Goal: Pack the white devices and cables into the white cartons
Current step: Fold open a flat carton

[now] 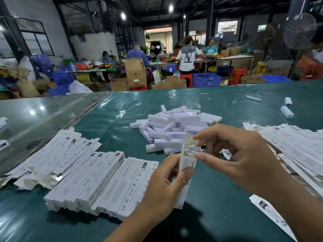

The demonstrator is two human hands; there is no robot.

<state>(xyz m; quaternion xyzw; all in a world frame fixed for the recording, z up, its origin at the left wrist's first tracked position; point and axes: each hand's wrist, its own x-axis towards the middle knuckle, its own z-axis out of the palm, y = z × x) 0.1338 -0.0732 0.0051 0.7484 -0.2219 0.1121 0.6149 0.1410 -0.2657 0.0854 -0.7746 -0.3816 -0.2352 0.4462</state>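
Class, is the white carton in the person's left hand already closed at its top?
No: the white carton stands open-topped in the left hand.

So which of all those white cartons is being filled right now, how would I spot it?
Start at the green table and find the row of closed cartons lying flat at the near left. Just right of it, the left hand holds one carton upright. It alone stands with its top flap open, a coiled cable going in.

Bare left hand (162,186), bare right hand (244,159), forearms without sleeves
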